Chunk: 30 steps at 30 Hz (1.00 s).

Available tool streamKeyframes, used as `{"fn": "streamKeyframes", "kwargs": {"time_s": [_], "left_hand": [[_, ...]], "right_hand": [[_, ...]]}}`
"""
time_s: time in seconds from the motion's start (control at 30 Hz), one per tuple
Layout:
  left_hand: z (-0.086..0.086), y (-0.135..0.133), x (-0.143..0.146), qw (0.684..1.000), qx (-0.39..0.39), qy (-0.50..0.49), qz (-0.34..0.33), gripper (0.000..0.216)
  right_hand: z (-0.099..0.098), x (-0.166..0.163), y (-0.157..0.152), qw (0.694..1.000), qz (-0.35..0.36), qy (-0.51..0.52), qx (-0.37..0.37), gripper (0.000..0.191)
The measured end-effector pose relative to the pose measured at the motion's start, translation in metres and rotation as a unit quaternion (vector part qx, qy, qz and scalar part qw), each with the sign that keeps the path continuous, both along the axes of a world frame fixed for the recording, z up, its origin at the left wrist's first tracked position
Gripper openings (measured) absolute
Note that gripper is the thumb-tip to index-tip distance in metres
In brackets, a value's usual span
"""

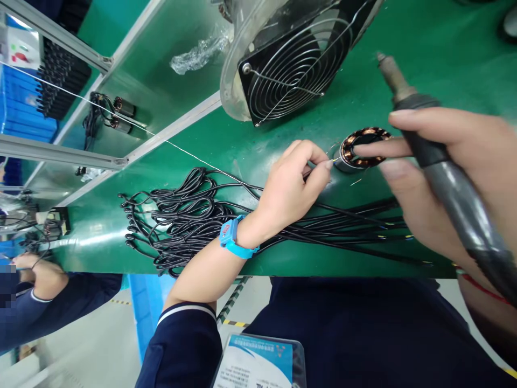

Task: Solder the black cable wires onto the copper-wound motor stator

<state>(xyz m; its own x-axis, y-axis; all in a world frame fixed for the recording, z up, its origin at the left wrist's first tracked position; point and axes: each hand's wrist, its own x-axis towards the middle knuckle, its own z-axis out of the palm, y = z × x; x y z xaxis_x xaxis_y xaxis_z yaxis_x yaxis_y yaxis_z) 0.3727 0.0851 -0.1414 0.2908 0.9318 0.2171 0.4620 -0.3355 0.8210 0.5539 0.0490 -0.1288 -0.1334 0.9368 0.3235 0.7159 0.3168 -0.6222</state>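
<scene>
Pinching a thin wire [336, 159] between thumb and forefinger, the left hand [291, 186] is seen near the middle of the green workbench [428, 75], its fingers narrowed onto the wire end just beside a small copper-wound coil [361, 148]. The coil is set upright on the bench, toward its right side, and is touched on top by the forefinger of the right hand [448, 172]. A dark soldering iron [440, 172] is gripped in the same right hand, its tip pointed up and away from the coil. A blue wristband [234, 240] is worn on the left wrist. A bundle of black cables [189, 215] is laid along the near edge of the bench, under the left forearm and stretched toward the right. A round fan with a wire guard [294, 64] is stood at the far side of the bench, behind the coil. A crumpled plastic bag [197, 54] is left near the far left corner. Another person's hand [40, 275] is rested at the left end of the bench.
</scene>
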Motion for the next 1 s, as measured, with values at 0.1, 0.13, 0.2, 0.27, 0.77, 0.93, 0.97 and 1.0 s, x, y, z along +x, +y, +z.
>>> {"fn": "streamKeyframes", "kwargs": {"time_s": [0.1, 0.13, 0.2, 0.27, 0.77, 0.93, 0.97, 1.0], "left_hand": [[0.001, 0.000, 0.000, 1.000, 0.006, -0.010, -0.002, 0.016], [0.001, 0.000, 0.000, 1.000, 0.006, -0.009, -0.002, 0.016], [0.002, 0.001, 0.000, 1.000, 0.005, -0.006, -0.003, 0.016], [0.002, 0.001, 0.000, 1.000, 0.002, -0.005, -0.004, 0.015], [-0.001, 0.000, -0.007, 0.993, 0.111, -0.006, -0.048, 0.011], [-0.004, -0.002, -0.008, 0.979, 0.186, 0.051, -0.068, 0.014], [-0.003, -0.003, -0.008, 0.978, 0.187, 0.058, -0.067, 0.013], [-0.001, -0.004, -0.007, 0.978, 0.186, 0.062, -0.064, 0.011]], "right_hand": [[-0.003, -0.005, 0.006, 0.998, 0.044, 0.010, 0.034, 0.049], [-0.005, -0.006, 0.007, 0.999, 0.041, 0.012, 0.034, 0.051], [-0.007, -0.008, 0.006, 0.998, 0.041, 0.020, 0.032, 0.051], [-0.008, -0.009, 0.005, 0.998, 0.043, 0.020, 0.043, 0.049], [-0.012, -0.021, 0.006, 0.998, 0.004, 0.028, 0.063, 0.047], [-0.011, -0.020, 0.006, 0.996, -0.007, 0.057, 0.063, 0.047], [-0.012, -0.020, 0.007, 0.996, -0.007, 0.059, 0.062, 0.046], [-0.013, -0.020, 0.009, 0.996, -0.006, 0.061, 0.063, 0.045]]}}
